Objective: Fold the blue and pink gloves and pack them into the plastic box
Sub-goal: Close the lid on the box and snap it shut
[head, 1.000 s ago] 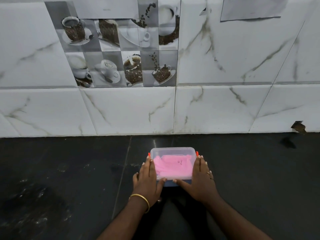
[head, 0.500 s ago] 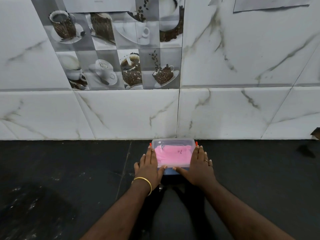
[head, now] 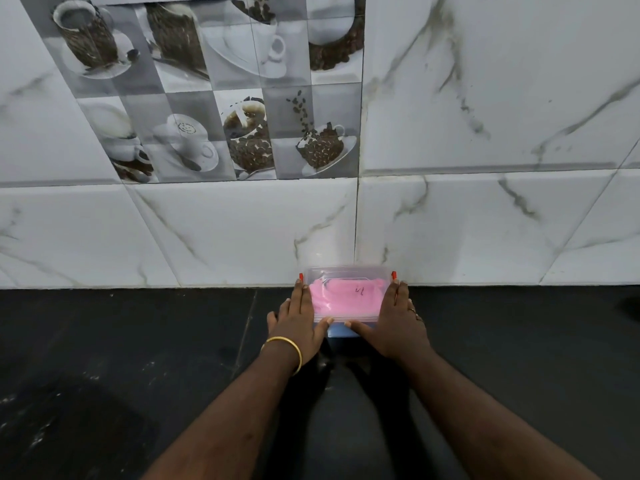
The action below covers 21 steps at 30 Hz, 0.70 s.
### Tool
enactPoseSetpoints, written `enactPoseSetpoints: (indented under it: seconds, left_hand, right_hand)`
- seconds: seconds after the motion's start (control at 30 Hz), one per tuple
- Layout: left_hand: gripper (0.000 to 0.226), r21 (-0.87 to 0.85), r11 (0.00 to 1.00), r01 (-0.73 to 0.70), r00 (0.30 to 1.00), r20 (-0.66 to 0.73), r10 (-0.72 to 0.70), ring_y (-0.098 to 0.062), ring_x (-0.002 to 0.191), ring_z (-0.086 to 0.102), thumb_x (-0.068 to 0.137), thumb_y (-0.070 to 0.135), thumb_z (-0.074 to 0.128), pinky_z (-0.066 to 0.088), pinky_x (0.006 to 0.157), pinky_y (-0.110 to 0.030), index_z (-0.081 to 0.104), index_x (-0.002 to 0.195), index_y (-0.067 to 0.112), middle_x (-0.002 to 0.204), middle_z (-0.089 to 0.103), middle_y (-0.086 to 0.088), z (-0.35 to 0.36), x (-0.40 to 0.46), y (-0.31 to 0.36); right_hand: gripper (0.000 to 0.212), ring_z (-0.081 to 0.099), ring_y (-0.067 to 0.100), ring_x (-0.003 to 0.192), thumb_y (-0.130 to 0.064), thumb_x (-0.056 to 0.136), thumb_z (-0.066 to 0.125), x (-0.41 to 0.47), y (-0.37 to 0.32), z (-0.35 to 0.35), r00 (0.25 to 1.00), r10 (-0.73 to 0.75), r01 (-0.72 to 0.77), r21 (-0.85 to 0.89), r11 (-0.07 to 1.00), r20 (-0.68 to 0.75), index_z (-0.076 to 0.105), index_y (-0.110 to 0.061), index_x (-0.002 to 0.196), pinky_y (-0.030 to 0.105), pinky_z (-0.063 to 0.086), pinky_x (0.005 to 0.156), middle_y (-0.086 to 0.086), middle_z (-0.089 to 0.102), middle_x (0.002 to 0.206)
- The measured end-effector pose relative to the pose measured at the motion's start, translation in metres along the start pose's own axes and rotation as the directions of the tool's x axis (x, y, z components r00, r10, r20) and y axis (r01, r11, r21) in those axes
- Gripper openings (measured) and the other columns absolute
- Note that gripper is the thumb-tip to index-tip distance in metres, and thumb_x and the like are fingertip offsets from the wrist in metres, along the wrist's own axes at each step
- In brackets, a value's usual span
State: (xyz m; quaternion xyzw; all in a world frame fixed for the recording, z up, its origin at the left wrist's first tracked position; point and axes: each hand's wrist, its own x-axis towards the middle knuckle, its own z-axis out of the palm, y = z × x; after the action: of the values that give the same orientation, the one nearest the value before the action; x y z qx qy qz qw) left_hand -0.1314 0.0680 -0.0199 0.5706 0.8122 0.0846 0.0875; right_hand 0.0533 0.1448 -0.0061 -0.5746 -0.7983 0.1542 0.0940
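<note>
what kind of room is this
Probably a home kitchen: a dark stone counter meets a marble-look tiled wall, with a decorative coffee-cup tile panel above.

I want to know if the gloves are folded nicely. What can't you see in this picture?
All in the head view:
- Pink glove: its folds are blurred by the cloudy lid of the plastic box.
- Blue glove: only a strip shows below the pink one.
- The box's side clips: mostly covered by the left hand and right hand.
- The small dark mark on the lid: too small to read.

surface: black counter (head: 138, 358) | on it: plastic box (head: 346, 273), by wall
</note>
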Motion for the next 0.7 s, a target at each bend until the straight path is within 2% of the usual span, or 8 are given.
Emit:
enactPoseSetpoints:
  seconds: [0.33,0.6,0.7]
  left_hand:
    - [0.084,0.004,1.0,-0.004,1.0,-0.021,0.004,-0.026,0.137,0.034,0.089,0.067,0.021,0.026,0.108,-0.057,-0.006,0.153,0.019,0.159,-0.024,0.008,0.004,0.012,-0.003]
    - [0.084,-0.021,1.0,-0.015,0.997,-0.07,0.013,-0.023,0.138,0.035,0.088,0.067,0.02,0.027,0.107,-0.055,-0.006,0.152,0.021,0.16,-0.022,0.009,0.01,0.014,-0.004]
    - [0.084,-0.012,1.0,-0.022,0.996,-0.092,0.021,-0.022,0.137,0.035,0.088,0.067,0.019,0.028,0.106,-0.053,-0.007,0.153,0.02,0.16,-0.023,0.009,0.01,0.013,-0.005]
  right_hand:
    - [0.133,0.027,0.038,0.145,-0.085,0.067,0.051,0.011,0.0,0.001,1.0,-0.013,0.013,-0.011,1.0,-0.008,-0.006,-0.003,0.153,0.05,0.036,0.112,0.018,-0.002,0.163]
    - [0.132,0.031,0.038,0.143,-0.083,0.068,0.055,0.013,0.002,0.006,0.999,-0.018,0.018,0.022,1.0,-0.038,-0.008,-0.005,0.154,0.051,0.038,0.11,0.017,-0.003,0.163]
    - [0.132,0.026,0.039,0.145,-0.084,0.067,0.054,0.014,0.003,0.007,0.999,-0.021,0.022,0.027,0.999,-0.049,-0.009,-0.006,0.154,0.052,0.033,0.114,0.016,-0.003,0.163]
